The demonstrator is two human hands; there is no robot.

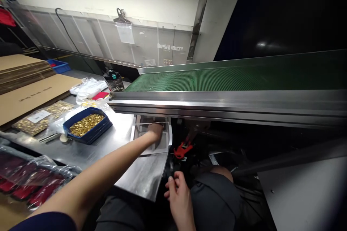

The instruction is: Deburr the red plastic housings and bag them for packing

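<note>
My left hand (155,131) reaches far forward across the steel table (114,144) and rests on a stack of clear plastic bags (164,144) lying under the conveyor's edge. Its fingers are curled over the top bag; whether they grip it is hidden. My right hand (177,191) hovers low by the table's corner, over my lap, fingers loosely bent and apart, holding nothing. A blue tray (94,133) filled with small gold-coloured parts (86,124) sits left of the bags.
A green conveyor belt (217,77) with a steel rail runs across the right. Bags of gold parts (38,119), flat cardboard (27,94), white gloves (88,86) and red items in plastic (29,180) lie at left. A red-handled tool (183,149) hangs below the conveyor.
</note>
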